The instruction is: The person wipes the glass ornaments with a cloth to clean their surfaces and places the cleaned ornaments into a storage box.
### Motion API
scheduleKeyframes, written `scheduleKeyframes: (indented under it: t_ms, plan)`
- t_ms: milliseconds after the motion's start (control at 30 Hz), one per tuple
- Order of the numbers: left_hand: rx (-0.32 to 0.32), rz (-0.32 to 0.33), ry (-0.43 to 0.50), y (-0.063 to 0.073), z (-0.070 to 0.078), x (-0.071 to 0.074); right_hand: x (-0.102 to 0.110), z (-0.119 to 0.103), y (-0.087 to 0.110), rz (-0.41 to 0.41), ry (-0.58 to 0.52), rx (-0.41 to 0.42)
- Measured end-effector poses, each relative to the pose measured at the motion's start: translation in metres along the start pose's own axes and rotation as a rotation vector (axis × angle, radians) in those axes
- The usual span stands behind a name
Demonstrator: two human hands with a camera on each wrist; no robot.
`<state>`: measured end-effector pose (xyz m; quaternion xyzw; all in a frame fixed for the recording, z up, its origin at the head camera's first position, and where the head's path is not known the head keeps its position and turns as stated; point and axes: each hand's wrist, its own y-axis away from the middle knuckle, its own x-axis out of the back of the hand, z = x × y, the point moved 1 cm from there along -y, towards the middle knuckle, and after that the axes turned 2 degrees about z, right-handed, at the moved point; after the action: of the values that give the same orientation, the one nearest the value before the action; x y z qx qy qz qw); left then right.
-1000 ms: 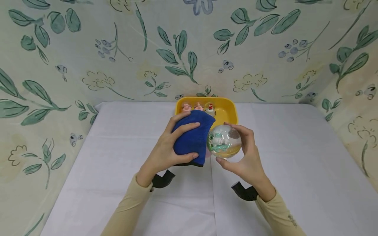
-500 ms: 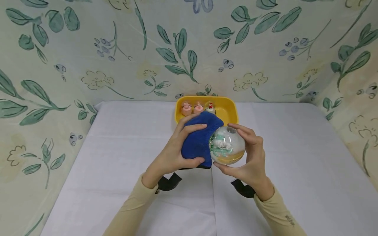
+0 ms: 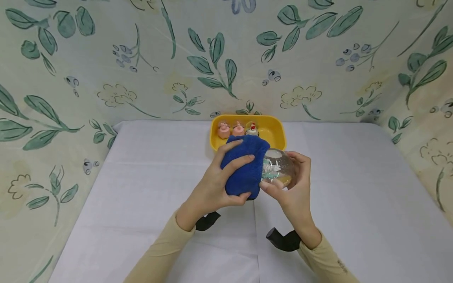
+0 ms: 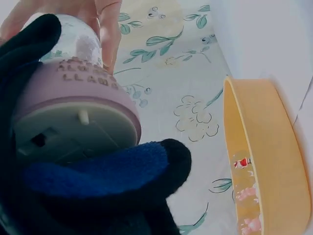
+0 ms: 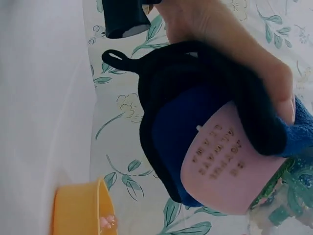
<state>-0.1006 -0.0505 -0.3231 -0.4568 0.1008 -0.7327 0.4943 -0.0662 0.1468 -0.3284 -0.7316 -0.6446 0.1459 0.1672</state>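
Observation:
A snow globe (image 3: 277, 160) with a clear dome is held up over the table, tipped sideways. Its pink base (image 5: 215, 169) carries raised lettering, and green and white shapes show inside the dome. My left hand (image 3: 216, 181) grips a blue cloth (image 3: 245, 171) with black edging, wrapped about the base. In the left wrist view the base's flat underside (image 4: 73, 129) faces the camera, with cloth folds around it. My right hand (image 3: 295, 192) holds the dome from the right, thumb in front and fingers curled behind it. The base is hidden by the cloth in the head view.
Behind the hands, a yellow tray (image 3: 277, 135) stands at the table's far edge. Inside it are two pink figurines (image 3: 224, 130) and a small globe with a red-and-white figure (image 3: 252, 129). A white cloth (image 3: 148, 169) covers the table; a leaf-patterned curtain rises behind.
The left hand and blue cloth have shifted right, covering more of the snow globe. The globe has turned, and the right hand's fingers have moved further behind the dome.

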Motion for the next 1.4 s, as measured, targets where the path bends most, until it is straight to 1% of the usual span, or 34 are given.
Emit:
scheduleKeyframes:
  t_ms: [33,67,133,233,300,400,467,533,600,667,700,733,800,900,967,1000,1033,1067,1100,1133,1167,1233,1333,1400]
  plan:
    - [-0.005,0.006,-0.002,0.0,-0.001,0.001,0.0,-0.002,0.0,-0.024,0.0,-0.027]
    - [-0.008,0.01,0.001,0.0,-0.001,0.002,0.0,-0.003,0.0,-0.06,0.008,-0.037]
    - [-0.009,0.016,0.019,0.0,-0.003,0.004,0.001,-0.005,-0.001,-0.15,0.055,0.001]
    - [0.008,0.027,0.06,0.0,-0.005,0.01,0.005,-0.005,-0.005,-0.287,0.123,0.135]
    - [0.021,0.029,0.092,0.0,-0.006,0.013,0.008,-0.005,-0.009,-0.335,0.187,0.263]
    - [0.03,0.024,0.129,0.0,-0.006,0.015,0.013,-0.003,-0.014,-0.339,0.259,0.415]
    - [0.029,0.014,0.141,0.0,-0.004,0.015,0.015,-0.002,-0.017,-0.322,0.287,0.481]
    - [0.027,0.004,0.142,0.0,-0.002,0.015,0.017,0.0,-0.018,-0.304,0.284,0.508]
    - [0.021,0.0,0.128,0.0,0.0,0.013,0.016,0.002,-0.018,-0.28,0.265,0.51]
    - [0.009,0.005,0.098,0.001,0.001,0.012,0.015,0.005,-0.017,-0.244,0.244,0.486]
    - [-0.001,0.009,0.076,0.001,0.001,0.011,0.014,0.006,-0.016,-0.223,0.226,0.461]
    - [-0.013,0.013,0.053,0.001,0.001,0.01,0.012,0.007,-0.015,-0.205,0.201,0.418]
    - [-0.038,0.022,0.007,0.0,0.002,0.009,0.009,0.009,-0.012,-0.167,0.161,0.303]
    - [-0.052,0.027,-0.043,0.001,0.0,0.007,0.005,0.01,-0.007,-0.124,0.143,0.072]
    - [-0.035,0.024,-0.04,0.002,-0.001,0.006,0.004,0.009,-0.005,-0.123,0.181,-0.052]
    - [-0.017,0.024,-0.032,0.003,-0.003,0.006,0.004,0.008,-0.004,-0.14,0.204,-0.09]
    - [0.002,0.023,-0.018,0.003,-0.004,0.006,0.004,0.007,-0.004,-0.168,0.229,-0.111]
    - [0.02,0.025,0.001,0.004,-0.005,0.007,0.004,0.007,-0.004,-0.202,0.248,-0.111]
    - [0.037,0.026,0.022,0.004,-0.006,0.008,0.005,0.007,-0.004,-0.238,0.259,-0.099]
    - [0.051,0.027,0.044,0.004,-0.007,0.009,0.006,0.007,-0.005,-0.274,0.269,-0.071]
    - [0.06,0.026,0.063,0.004,-0.008,0.011,0.006,0.007,-0.006,-0.308,0.281,-0.031]
    - [0.069,0.024,0.094,0.004,-0.009,0.014,0.009,0.007,-0.008,-0.356,0.343,0.082]
    - [0.06,0.015,0.124,0.002,-0.008,0.018,0.013,0.008,-0.014,-0.371,0.428,0.268]
    - [0.053,0.008,0.128,0.001,-0.006,0.018,0.015,0.009,-0.017,-0.372,0.458,0.349]
